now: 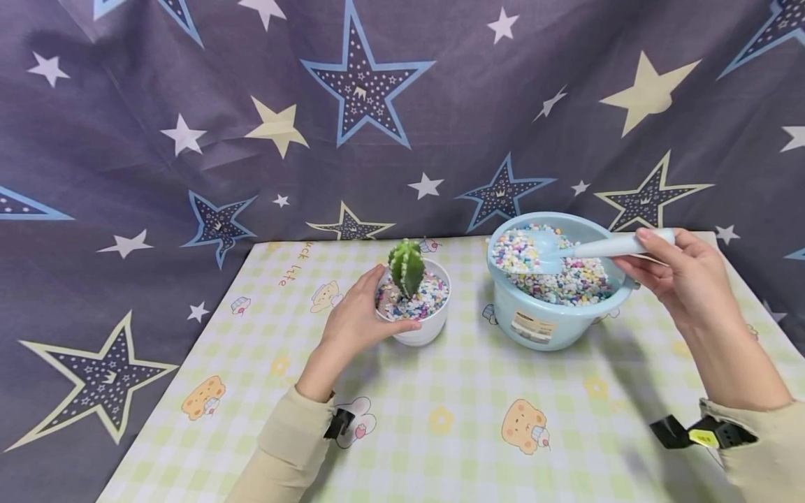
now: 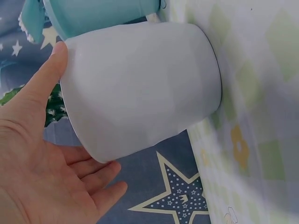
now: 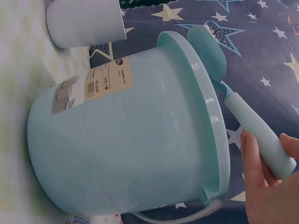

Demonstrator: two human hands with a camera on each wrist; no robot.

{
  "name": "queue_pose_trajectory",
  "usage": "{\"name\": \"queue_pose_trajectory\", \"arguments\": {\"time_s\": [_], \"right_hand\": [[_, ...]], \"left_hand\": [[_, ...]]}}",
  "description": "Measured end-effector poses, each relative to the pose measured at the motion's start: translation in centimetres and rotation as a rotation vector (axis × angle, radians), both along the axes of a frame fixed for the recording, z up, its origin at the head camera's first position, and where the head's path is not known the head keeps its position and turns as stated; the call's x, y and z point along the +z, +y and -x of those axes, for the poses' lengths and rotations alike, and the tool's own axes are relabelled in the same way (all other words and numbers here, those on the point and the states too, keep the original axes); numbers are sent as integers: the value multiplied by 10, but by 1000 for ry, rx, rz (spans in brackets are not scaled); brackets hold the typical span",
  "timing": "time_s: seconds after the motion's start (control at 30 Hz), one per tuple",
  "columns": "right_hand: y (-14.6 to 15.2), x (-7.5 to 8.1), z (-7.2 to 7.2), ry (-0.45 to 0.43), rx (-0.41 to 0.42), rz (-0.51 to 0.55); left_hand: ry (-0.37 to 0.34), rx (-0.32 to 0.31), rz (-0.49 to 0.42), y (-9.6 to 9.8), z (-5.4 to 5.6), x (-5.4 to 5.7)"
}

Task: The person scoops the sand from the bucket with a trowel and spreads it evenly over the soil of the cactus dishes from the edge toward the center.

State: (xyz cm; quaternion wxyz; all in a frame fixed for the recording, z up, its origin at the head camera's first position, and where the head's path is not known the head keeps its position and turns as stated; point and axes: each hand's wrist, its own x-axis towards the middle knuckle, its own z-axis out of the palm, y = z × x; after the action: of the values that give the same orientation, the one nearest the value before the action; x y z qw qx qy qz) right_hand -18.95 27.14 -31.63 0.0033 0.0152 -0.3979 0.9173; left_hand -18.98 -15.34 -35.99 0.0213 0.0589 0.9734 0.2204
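Note:
A green cactus (image 1: 407,268) stands in a white flowerpot (image 1: 420,336) that holds multicoloured pebbles. My left hand (image 1: 359,311) grips the pot by its rim, thumb at the near side and fingers around the left and far side; the left wrist view shows the pot's smooth wall. To the right is a light blue bucket (image 1: 528,311), full of the same small pebbles (image 1: 581,283). My right hand (image 1: 694,279) holds a small light blue shovel (image 3: 254,128) by its handle. Over the bucket, the shovel's blade carries a heap of pebbles.
A table with a green checked cloth (image 1: 440,454) bears both containers. Behind it hangs a dark curtain (image 1: 440,140) with stars. The bucket's handle (image 3: 182,217) hangs down at its side.

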Motion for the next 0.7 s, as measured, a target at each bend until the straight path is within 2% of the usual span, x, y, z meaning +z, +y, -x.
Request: {"name": "queue_pose_trajectory", "arguments": {"time_s": [0.17, 0.5, 0.7], "right_hand": [[-7, 2, 1, -5, 29, -5], [-31, 8, 9, -15, 78, -47], [-43, 9, 15, -25, 111, -94]], "left_hand": [[-4, 0, -15, 0, -1, -1], [-22, -97, -127, -16, 4, -3], [-22, -99, -118, -19, 5, -4]]}}
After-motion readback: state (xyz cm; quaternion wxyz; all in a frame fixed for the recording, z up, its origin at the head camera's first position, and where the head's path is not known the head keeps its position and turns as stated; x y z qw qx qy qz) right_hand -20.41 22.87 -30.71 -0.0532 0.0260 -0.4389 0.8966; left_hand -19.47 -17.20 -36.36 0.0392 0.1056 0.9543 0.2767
